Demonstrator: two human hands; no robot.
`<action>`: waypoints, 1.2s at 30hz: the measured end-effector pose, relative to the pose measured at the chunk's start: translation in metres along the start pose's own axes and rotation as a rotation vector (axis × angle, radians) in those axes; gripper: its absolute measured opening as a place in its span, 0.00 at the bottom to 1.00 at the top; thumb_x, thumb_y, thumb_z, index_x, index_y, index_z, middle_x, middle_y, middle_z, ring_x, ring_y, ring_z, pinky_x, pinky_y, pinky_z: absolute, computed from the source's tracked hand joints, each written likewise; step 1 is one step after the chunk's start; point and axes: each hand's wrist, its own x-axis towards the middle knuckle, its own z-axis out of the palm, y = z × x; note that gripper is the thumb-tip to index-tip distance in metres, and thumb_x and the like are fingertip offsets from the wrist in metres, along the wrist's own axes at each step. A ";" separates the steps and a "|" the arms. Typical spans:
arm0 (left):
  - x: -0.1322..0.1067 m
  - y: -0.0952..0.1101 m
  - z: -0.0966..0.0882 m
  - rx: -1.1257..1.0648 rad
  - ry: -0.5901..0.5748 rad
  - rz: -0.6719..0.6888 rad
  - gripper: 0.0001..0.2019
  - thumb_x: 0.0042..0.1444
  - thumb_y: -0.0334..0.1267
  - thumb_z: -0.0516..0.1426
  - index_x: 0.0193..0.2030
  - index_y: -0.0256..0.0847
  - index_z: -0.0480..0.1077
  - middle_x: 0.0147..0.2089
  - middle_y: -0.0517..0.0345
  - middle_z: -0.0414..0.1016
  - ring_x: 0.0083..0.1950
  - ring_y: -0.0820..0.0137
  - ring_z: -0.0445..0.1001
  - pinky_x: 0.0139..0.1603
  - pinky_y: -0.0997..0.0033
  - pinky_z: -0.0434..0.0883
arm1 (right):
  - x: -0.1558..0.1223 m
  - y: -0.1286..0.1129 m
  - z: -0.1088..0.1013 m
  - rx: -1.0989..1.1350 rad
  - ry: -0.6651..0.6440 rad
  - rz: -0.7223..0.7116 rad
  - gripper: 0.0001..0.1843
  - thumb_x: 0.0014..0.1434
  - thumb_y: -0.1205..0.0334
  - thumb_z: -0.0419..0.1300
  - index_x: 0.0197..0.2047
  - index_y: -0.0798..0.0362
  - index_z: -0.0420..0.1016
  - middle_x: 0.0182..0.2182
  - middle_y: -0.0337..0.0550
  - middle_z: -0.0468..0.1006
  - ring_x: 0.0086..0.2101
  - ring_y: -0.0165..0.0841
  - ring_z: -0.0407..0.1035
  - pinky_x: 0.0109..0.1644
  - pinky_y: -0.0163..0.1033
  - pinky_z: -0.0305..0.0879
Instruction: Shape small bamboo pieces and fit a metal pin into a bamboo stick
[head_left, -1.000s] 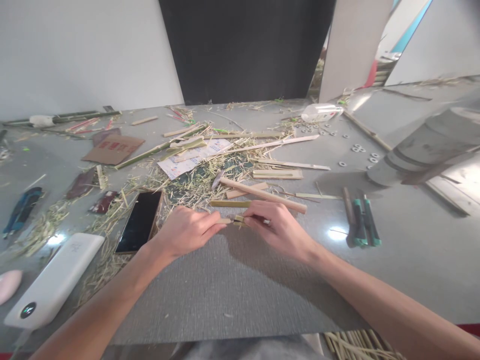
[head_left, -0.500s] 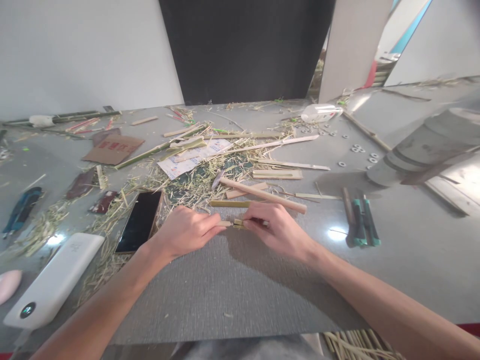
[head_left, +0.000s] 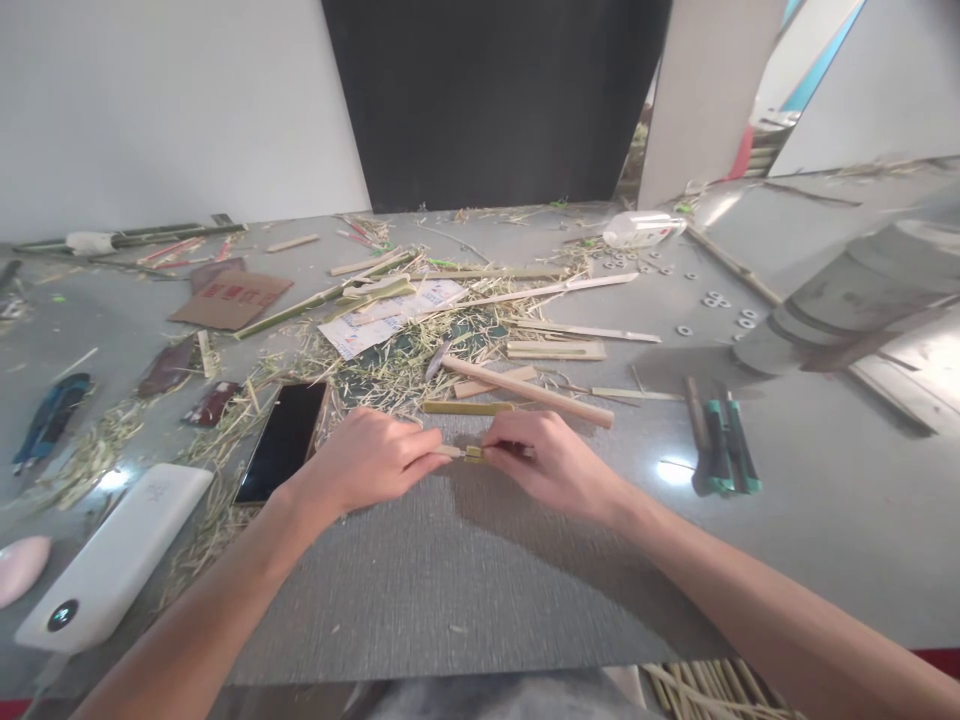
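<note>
My left hand (head_left: 379,455) is closed around a pale, slim wooden-looking stick (head_left: 448,452), whose narrow tip points right. Facing it, my right hand (head_left: 546,455) pinches a short yellowish bamboo piece (head_left: 473,453) between thumb and fingers. The tip and the bamboo end meet or nearly meet; contact is too small to tell. Most of both held things is hidden by my fingers. Just beyond my hands lie a flat yellow-green bamboo strip (head_left: 465,408) and a hammer (head_left: 529,388) with a wooden handle.
A phone (head_left: 283,443) and a white power bank (head_left: 116,560) lie to the left. Bamboo shavings (head_left: 375,385) and split strips cover the middle. Green-handled tools (head_left: 731,445), white rings (head_left: 715,299) and a large grey cylinder (head_left: 847,295) are on the right.
My right-hand fingers have shifted slightly left, and less of the short bamboo piece shows. More of the yellow-green strip behind is visible. Both hands keep their grip.
</note>
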 end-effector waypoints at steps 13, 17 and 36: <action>0.004 -0.008 -0.010 0.037 0.831 -0.065 0.23 0.63 0.58 0.60 0.58 0.48 0.71 0.50 0.51 0.73 0.49 0.58 0.72 0.48 0.57 0.69 | 0.001 -0.009 -0.010 0.324 -0.008 0.152 0.11 0.69 0.61 0.59 0.35 0.55 0.76 0.29 0.38 0.70 0.29 0.27 0.59 0.33 0.35 0.52; 0.012 0.000 -0.004 -0.579 1.234 -0.247 0.25 0.61 0.56 0.63 0.61 0.52 0.67 0.48 0.55 0.68 0.45 0.64 0.68 0.46 0.61 0.70 | 0.003 -0.010 -0.011 0.550 0.024 0.226 0.16 0.70 0.51 0.58 0.35 0.54 0.72 0.30 0.39 0.67 0.28 0.27 0.58 0.31 0.34 0.52; 0.017 0.023 -0.009 -0.865 -0.072 -0.311 0.15 0.75 0.42 0.48 0.36 0.42 0.65 0.29 0.63 0.70 0.28 0.73 0.70 0.31 0.72 0.65 | 0.000 -0.015 -0.038 0.046 0.488 0.111 0.21 0.64 0.55 0.68 0.56 0.52 0.70 0.55 0.52 0.70 0.53 0.42 0.65 0.57 0.50 0.63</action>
